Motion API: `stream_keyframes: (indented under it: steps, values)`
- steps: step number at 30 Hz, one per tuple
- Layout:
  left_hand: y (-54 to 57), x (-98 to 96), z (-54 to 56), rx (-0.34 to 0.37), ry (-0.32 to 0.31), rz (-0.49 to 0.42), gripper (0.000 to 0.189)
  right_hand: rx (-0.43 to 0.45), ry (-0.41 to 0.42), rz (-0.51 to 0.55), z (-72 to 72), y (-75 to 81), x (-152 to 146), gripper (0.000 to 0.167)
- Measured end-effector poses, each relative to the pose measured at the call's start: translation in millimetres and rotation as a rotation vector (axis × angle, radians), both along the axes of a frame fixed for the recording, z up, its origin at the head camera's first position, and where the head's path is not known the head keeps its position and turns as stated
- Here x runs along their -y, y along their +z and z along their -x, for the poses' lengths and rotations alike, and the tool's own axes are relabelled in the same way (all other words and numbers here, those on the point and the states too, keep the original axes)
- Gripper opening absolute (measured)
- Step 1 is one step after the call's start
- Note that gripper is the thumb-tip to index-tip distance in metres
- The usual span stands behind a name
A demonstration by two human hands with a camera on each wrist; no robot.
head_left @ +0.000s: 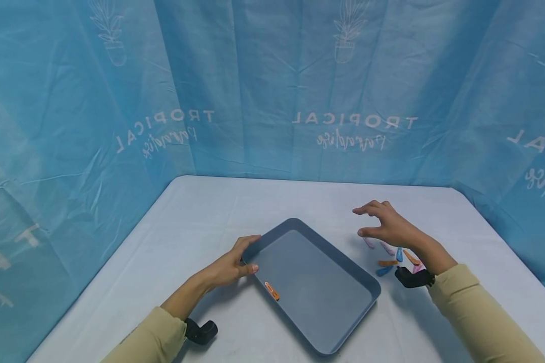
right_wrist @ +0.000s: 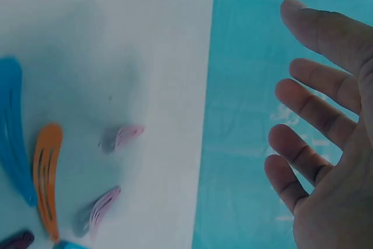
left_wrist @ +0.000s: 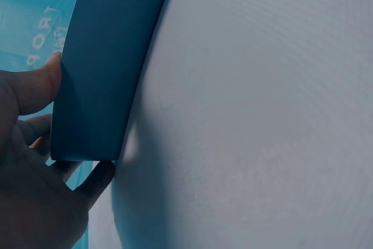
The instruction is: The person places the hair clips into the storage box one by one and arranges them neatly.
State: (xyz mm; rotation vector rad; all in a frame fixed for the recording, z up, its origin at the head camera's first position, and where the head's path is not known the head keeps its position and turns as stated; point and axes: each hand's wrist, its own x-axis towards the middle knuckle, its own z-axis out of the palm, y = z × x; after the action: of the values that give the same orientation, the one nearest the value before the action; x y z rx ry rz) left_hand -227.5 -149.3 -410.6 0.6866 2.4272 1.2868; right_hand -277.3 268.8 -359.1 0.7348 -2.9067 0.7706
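Note:
A grey-blue rectangular tray (head_left: 318, 292) lies at an angle on the white table. My left hand (head_left: 227, 264) grips its far left corner, thumb over the rim and fingers along the outside wall. Inside, against the near left wall, sits an orange snap hair clip (head_left: 272, 291). To the right of the tray my right hand (head_left: 390, 227) hovers with fingers spread, holding nothing. Below and beside it lie several loose hair clips: blue ones (right_wrist: 13, 132), orange ones (right_wrist: 46, 173) and pink ones (right_wrist: 104, 209).
The white-covered table (head_left: 218, 212) ends at a blue curtain (head_left: 263, 101) printed with lettering, which hangs behind and on both sides. Each wrist carries a black camera mount, such as the left mount (head_left: 202, 333).

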Motion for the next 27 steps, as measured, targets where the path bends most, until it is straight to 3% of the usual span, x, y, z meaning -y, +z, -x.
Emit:
stream_keyframes:
  steps: [27]
  values:
    - [-2.7, 0.4, 1.2, -0.004, -0.008, -0.011, 0.070, 0.185, -0.100, -0.035, 9.5, -31.5, -37.1, 0.056]
